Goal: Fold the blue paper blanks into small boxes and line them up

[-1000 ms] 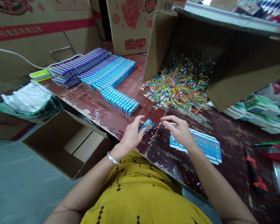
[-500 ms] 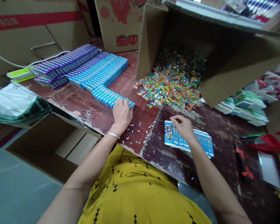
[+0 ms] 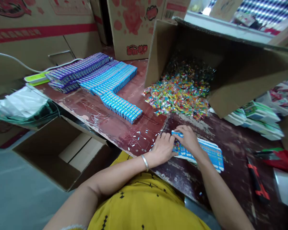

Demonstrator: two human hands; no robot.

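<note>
My left hand [image 3: 162,148] and my right hand [image 3: 188,138] meet over the near end of a stack of flat blue box blanks [image 3: 209,152] lying on the dark table. The fingers of both hands curl onto the top blank and pinch its left edge. A row of folded small blue boxes [image 3: 122,107] stands on the table to the left of my hands. Behind it lie longer rows of blue boxes [image 3: 110,80] and purple boxes [image 3: 74,69]. A heap of small colourful wrapped candies [image 3: 180,92] spills from a big tipped cardboard box [image 3: 232,60].
Small white paper scraps [image 3: 140,139] dot the table [image 3: 105,118] near its front edge. An open cardboard box [image 3: 64,153] stands on the floor at left, beside a bin with a white bag [image 3: 21,102]. An orange-and-black cutter [image 3: 256,185] and stacked green packets [image 3: 259,116] lie at right.
My left hand left the end of the row of folded blue boxes and came right to the stack of flat blanks. My right hand stayed on the stack.
</note>
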